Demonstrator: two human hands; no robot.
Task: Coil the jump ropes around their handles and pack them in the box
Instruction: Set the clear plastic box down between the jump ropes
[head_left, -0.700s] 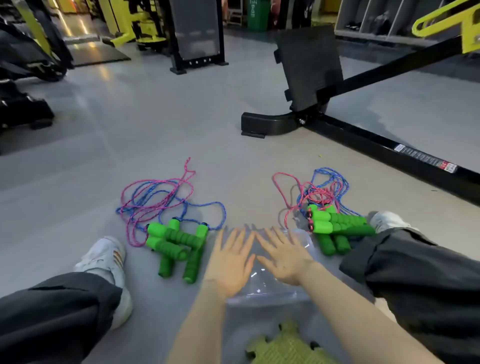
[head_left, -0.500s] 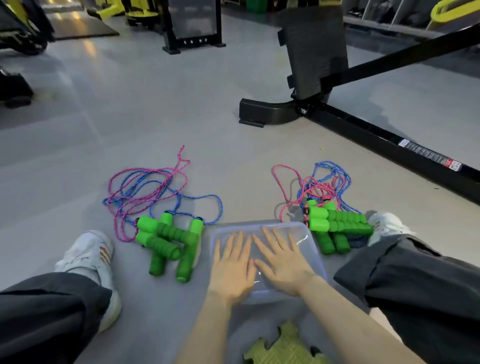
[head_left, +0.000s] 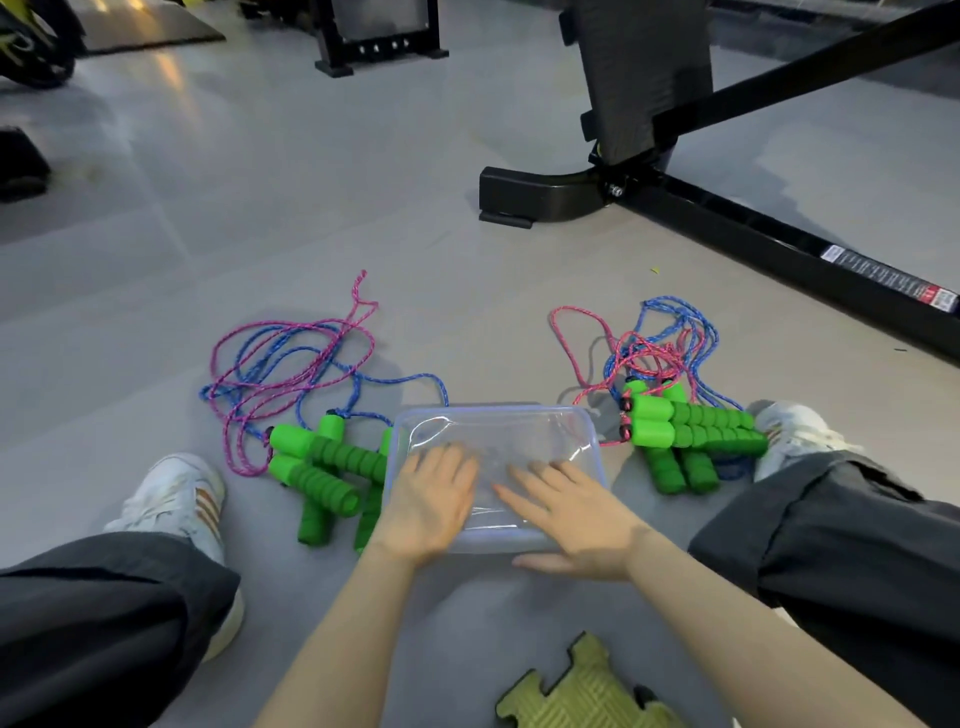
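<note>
Nearest lies a yellow-green foam tile (head_left: 587, 686) on the grey floor, between the person's dark-trousered knees. Just beyond it the left hand (head_left: 431, 499) and right hand (head_left: 576, 519) lie side by side, slightly apart, palms down and fingers straight on the clear box (head_left: 519, 407), gripping nothing. The right thumb lies along the near edge. I judge they rest there to steady or settle the box in the middle, within easy reach of both heaps. Whether the palms press on a lid or on the floor of an open box cannot be told through the clear plastic. Nothing is packed in it, so the task has hardly begun. To the left, touching the box's side, green ribbed foam handles (head_left: 322, 467) lie crossed in a loose pile near a white shoe (head_left: 171, 493). Another handle pile (head_left: 691, 431) lies just right of the box, stacked more tightly against the other shoe (head_left: 795, 431). Beyond each pile the thin braided cords trail out uncoiled: the left ropes (head_left: 285, 364), pink and blue, sprawl in wide loops, while the right ropes (head_left: 660, 338) bunch in a tighter tangle that will likely need teasing apart. Farthest stands a black gym frame (head_left: 727, 218).
</note>
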